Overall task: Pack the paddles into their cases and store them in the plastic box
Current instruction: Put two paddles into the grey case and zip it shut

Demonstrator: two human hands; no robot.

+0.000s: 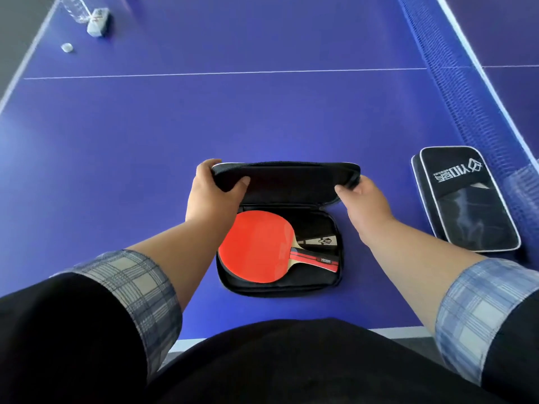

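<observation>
A black zip case (pixel 287 182) lies unzipped on the blue table-tennis table (pixel 116 147), near its front edge. In its lower half rests a paddle (pixel 256 246) with red rubber facing up, handle pointing right. A second handle shows just behind it. My left hand (pixel 215 188) grips the left end of the raised lid. My right hand (pixel 358 193) grips the lid's right end. The lid stands half lifted above the paddle. A second black case (pixel 466 199), closed, with white lettering, lies to the right. No plastic box is in view.
The net (pixel 449 68) runs along the right side, close behind the second case. At the far left corner stand a clear plastic bottle (pixel 74 7), a small grey block (pixel 99 23) and a white bottle cap (pixel 67 47).
</observation>
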